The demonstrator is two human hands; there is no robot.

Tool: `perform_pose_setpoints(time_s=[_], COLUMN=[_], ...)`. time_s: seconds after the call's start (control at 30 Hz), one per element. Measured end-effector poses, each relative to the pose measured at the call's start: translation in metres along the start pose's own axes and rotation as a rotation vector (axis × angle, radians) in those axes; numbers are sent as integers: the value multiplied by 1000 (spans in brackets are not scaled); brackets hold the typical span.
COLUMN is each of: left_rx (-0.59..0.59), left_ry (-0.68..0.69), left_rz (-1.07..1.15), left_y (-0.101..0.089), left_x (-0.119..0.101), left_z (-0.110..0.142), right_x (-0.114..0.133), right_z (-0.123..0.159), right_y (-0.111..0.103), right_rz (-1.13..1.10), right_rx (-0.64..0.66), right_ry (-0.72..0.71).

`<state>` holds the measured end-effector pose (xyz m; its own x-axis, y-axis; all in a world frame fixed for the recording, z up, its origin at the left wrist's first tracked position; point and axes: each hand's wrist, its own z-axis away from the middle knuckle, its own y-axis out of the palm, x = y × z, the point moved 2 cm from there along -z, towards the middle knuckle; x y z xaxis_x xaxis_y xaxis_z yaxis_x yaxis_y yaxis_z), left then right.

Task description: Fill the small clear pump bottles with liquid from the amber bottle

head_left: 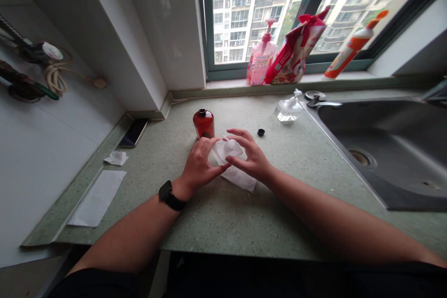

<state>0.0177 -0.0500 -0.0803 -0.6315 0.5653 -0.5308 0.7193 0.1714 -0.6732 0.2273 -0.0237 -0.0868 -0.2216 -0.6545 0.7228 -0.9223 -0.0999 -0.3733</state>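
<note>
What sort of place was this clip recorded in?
Most likely a home kitchen: a metal sink is set into a speckled green counter, a pink pump bottle stands on the windowsill, and apartment-like buildings show outside.

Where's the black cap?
Head view, right of centre: the cap lies on the counter just beyond the right hand, between the amber bottle and the clear dispenser.

The sleeves (94,284) are black, the forearms (139,233) bare, and the left wrist (182,188) wears a black, square-faced watch (166,191).
</note>
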Motion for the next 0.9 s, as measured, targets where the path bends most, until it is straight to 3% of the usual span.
perform_pose_setpoints(time_s=[0.27,0.47,0.6,0.9], left_rx=[-15,-6,28,23], left_ry=[-42,-31,6,-6], left_rz=[9,1,-6,-49], left_y=[-1,-1,1,-3], left_x=[4,3,0,3], left_z=[0,0,0,-2], right_x=[-10,0,6,17], right_z=[-1,0,-1,-15], right_y=[-10,-4,-1,-22], right_rz=[-66,9,40,60], right_rx=[-162,-68,-89,-93], right_ry=[125,19,-3,-5])
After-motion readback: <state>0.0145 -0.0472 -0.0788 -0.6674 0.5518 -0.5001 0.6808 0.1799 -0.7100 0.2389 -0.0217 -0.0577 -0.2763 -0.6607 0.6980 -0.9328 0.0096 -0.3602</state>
